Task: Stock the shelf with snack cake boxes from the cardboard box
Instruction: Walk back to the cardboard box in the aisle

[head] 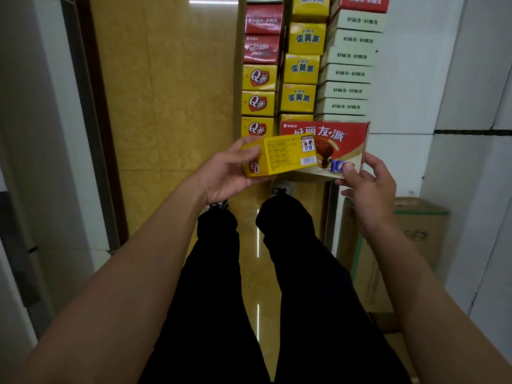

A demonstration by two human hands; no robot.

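Fingers of the left hand [224, 173] curl round one yellow box [279, 156], thumb on top, while the right hand [365, 187] pinches the lower corner of one red box [340, 139], both held in front of the shelf stacks [302, 67]. Three columns of boxes stand behind: red and yellow, yellow, white. One cardboard box [410, 245] sits on the floor at right, partly hidden by the right arm, contents unseen.

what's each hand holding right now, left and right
Left hand: grips the yellow snack cake box.
Right hand: pinches the lower corner of the red snack cake box.
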